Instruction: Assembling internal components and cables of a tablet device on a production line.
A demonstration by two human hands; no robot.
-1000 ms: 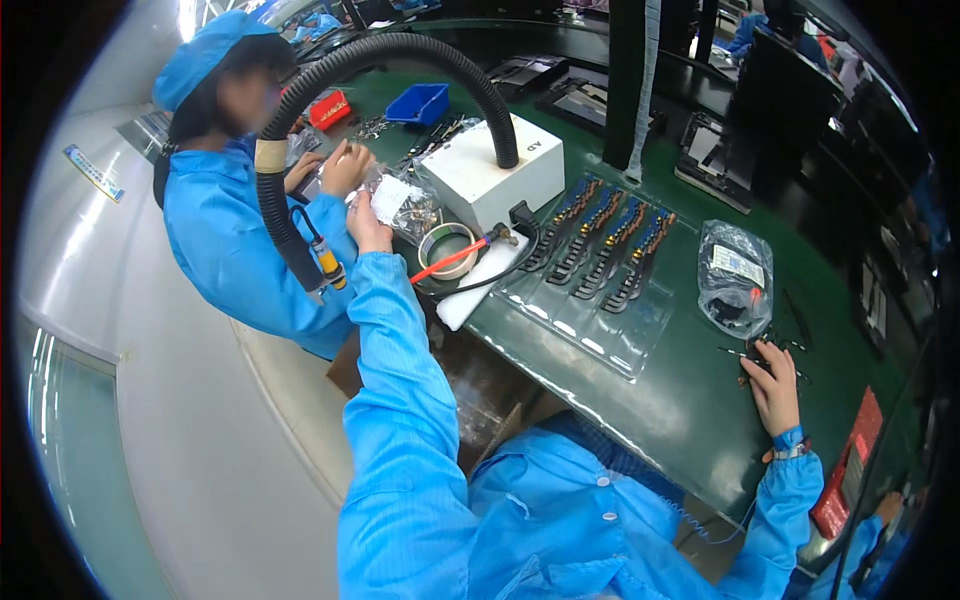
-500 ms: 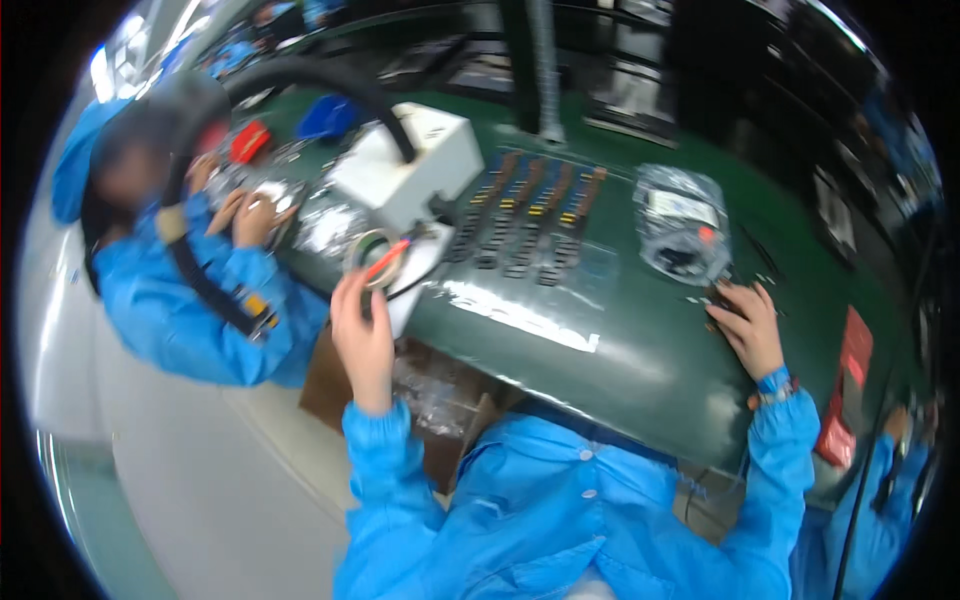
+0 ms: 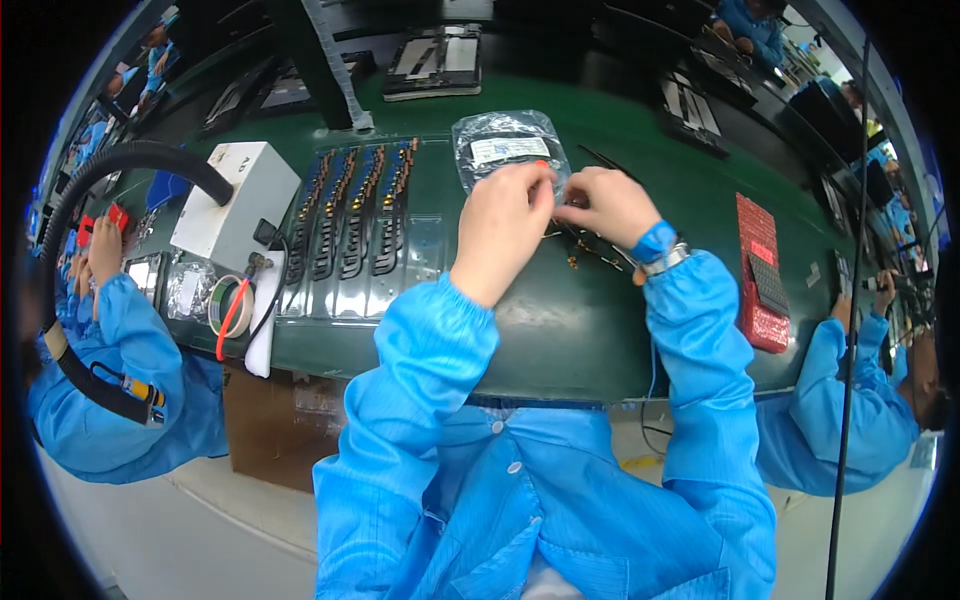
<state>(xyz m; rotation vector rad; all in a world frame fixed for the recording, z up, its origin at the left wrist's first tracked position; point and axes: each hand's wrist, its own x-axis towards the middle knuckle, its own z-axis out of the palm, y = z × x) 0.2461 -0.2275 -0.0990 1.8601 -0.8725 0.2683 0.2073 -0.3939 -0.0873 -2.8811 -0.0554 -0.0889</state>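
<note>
My left hand [image 3: 505, 225] and my right hand [image 3: 610, 205] are close together over the green table, in front of a clear plastic bag [image 3: 505, 128] with a white label. Both sets of fingers are bent into a pinch. What lies between the fingertips is too small or too hidden to make out. Several small brassy parts [image 3: 573, 262] and thin dark strips lie on the table just below my right hand. A bracelet or watch [image 3: 665, 258] circles my right wrist.
Left of my hands, rows of small dark parts [image 3: 355, 225] lie on a clear tray [image 3: 415, 275]. Beyond stand a white box [image 3: 235, 220] with a black hose [image 3: 130, 150], and a tape roll [image 3: 222, 310]. Red bubble wrap [image 3: 757, 215] is at right. Co-workers sit on both sides.
My view has swung to the right. My left hand has left the tape roll and orange tool and joined my right hand by the plastic bag. Both hands are now closed in a pinch.
</note>
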